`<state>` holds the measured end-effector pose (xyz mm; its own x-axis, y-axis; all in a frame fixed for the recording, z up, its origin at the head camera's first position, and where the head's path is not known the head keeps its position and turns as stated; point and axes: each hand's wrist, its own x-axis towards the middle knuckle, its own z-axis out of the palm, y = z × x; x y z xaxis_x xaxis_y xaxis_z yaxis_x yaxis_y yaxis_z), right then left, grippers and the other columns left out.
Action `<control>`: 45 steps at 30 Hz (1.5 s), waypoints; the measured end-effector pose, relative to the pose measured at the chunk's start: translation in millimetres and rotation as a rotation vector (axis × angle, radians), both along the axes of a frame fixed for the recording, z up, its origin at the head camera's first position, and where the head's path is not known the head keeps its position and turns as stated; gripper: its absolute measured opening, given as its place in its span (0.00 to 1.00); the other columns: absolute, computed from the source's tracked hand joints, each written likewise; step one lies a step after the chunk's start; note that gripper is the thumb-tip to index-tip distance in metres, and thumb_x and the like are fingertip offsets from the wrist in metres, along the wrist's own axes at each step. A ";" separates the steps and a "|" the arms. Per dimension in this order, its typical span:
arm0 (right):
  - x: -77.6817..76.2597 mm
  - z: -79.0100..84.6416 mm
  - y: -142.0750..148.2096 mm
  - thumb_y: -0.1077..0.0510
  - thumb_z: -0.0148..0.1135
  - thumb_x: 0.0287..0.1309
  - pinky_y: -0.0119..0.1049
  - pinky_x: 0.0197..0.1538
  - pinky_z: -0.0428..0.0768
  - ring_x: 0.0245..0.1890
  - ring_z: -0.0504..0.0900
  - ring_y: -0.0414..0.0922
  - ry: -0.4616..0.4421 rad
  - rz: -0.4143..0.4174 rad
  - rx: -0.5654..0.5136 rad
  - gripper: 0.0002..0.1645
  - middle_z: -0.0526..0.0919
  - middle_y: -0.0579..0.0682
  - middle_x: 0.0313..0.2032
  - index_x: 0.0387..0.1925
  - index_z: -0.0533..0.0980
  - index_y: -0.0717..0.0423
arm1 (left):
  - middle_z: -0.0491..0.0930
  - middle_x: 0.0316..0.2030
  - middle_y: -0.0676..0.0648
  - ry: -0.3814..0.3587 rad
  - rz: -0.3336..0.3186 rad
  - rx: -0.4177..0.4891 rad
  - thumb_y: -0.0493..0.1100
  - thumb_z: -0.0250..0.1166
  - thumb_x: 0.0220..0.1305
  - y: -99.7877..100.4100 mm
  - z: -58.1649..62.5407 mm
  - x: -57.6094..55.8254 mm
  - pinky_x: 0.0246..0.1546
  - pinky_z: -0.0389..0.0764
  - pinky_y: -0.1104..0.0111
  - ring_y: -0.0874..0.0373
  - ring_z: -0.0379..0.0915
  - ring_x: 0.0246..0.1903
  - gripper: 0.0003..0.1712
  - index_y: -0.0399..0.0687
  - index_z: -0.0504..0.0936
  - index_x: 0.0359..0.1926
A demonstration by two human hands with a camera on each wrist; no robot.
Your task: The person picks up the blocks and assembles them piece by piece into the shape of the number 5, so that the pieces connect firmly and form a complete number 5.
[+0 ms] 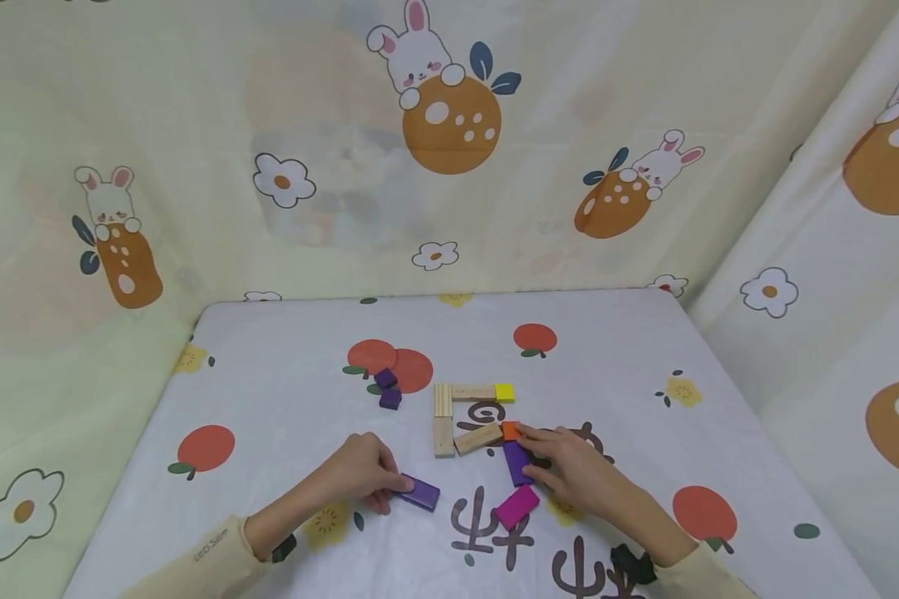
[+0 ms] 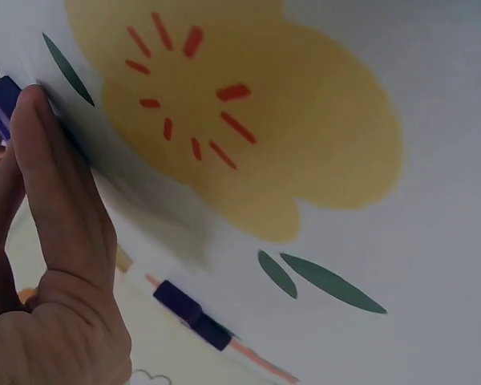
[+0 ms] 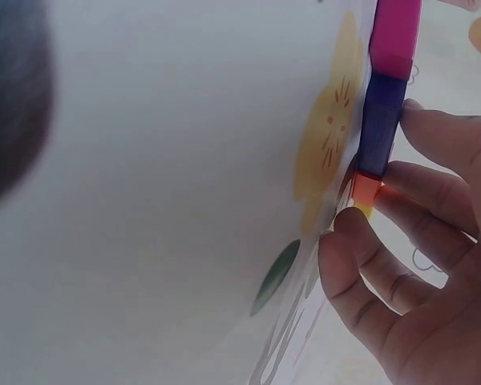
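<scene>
My left hand (image 1: 363, 472) pinches one end of a purple block (image 1: 421, 492) low over the table, left of the block arrangement. In the left wrist view its fingertips overlap that block (image 2: 3, 104). My right hand (image 1: 573, 470) has its index finger at a small orange block (image 1: 511, 430) and its thumb at the side of another purple block (image 1: 518, 463). The right wrist view shows this purple block (image 3: 379, 128) between the orange block (image 3: 366, 190) and a magenta block (image 3: 394, 40). Its other fingers are spread and loosely bent.
Plain wooden blocks (image 1: 444, 437) and a yellow block (image 1: 504, 393) form the rest of the angular outline. Two small dark purple blocks (image 1: 389, 399) lie farther left. The table is covered by a printed white cloth (image 1: 285, 358), with a patterned curtain (image 1: 330, 100) behind.
</scene>
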<state>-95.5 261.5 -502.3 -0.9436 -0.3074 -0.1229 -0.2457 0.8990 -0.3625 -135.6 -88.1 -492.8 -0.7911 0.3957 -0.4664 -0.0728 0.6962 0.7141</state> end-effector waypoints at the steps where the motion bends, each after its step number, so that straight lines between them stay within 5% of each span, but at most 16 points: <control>1: 0.2 -0.1 0.1 0.46 0.70 0.68 0.61 0.68 0.80 0.69 0.79 0.57 0.000 0.001 0.001 0.30 0.78 0.50 0.73 0.69 0.79 0.47 | 0.85 0.19 0.48 -0.009 -0.009 0.006 0.46 0.79 0.62 1.4 0.0 0.9 0.22 0.85 0.72 0.61 0.84 0.17 0.12 0.45 0.88 0.27; 11: -0.5 1.1 -0.5 0.46 0.70 0.69 0.66 0.71 0.76 0.72 0.77 0.60 -0.032 -0.021 0.004 0.33 0.76 0.47 0.75 0.72 0.76 0.45 | 0.86 0.17 0.48 -0.091 -0.097 0.096 0.46 0.80 0.60 19.9 -6.4 14.9 0.19 0.84 0.71 0.63 0.83 0.14 0.14 0.46 0.87 0.24; 26: -1.0 -0.5 1.4 0.47 0.70 0.69 0.66 0.70 0.76 0.71 0.77 0.59 -0.025 -0.017 -0.021 0.31 0.76 0.49 0.75 0.71 0.78 0.45 | 0.85 0.16 0.45 -0.126 -0.110 0.157 0.43 0.80 0.60 52.0 -5.8 28.6 0.16 0.83 0.71 0.63 0.80 0.12 0.13 0.45 0.86 0.24; 45: 0.2 -1.7 2.3 0.47 0.70 0.69 0.65 0.68 0.78 0.70 0.79 0.58 0.000 0.006 -0.031 0.31 0.77 0.49 0.74 0.70 0.78 0.47 | 0.86 0.18 0.44 -0.134 -0.089 0.180 0.42 0.79 0.61 62.5 -6.4 32.9 0.16 0.82 0.73 0.62 0.80 0.12 0.12 0.44 0.85 0.26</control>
